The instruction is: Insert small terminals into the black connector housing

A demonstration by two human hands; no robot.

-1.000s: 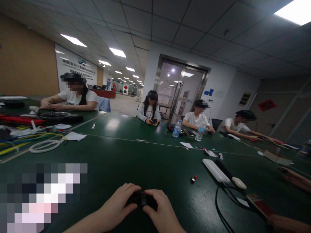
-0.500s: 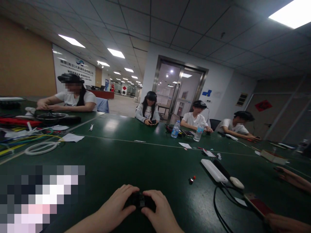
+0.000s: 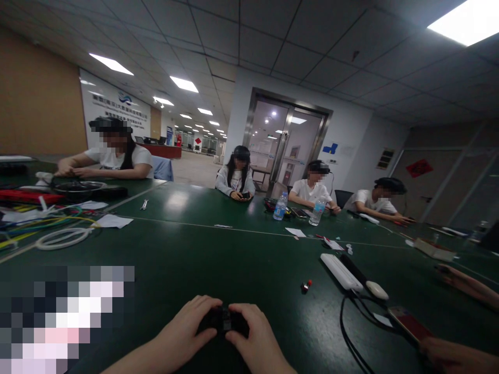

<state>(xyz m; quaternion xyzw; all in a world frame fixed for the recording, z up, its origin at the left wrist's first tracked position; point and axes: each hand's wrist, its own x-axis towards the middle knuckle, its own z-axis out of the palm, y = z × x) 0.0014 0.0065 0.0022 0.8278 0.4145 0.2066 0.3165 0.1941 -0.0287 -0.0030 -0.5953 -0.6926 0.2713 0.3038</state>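
Note:
My left hand (image 3: 187, 327) and my right hand (image 3: 255, 337) meet at the near edge of the green table (image 3: 234, 249). Both are curled around a small black object (image 3: 224, 320), gripped between the fingertips and thumbs of both hands. What the object is cannot be made out. A small red and black piece (image 3: 306, 285) lies on the table a little beyond and to the right of my right hand.
A white power strip (image 3: 340, 271) with a black cable (image 3: 346, 332) and a white plug lies to the right, near a red phone (image 3: 409, 323) and another person's hand. Two water bottles (image 3: 279, 206) stand mid-table. Coloured wires and white tubing (image 3: 62, 238) lie left. Several people sit around the table.
The view has drifted slightly, so the scene sits a bit further left. My hands keep the same grip on the black object.

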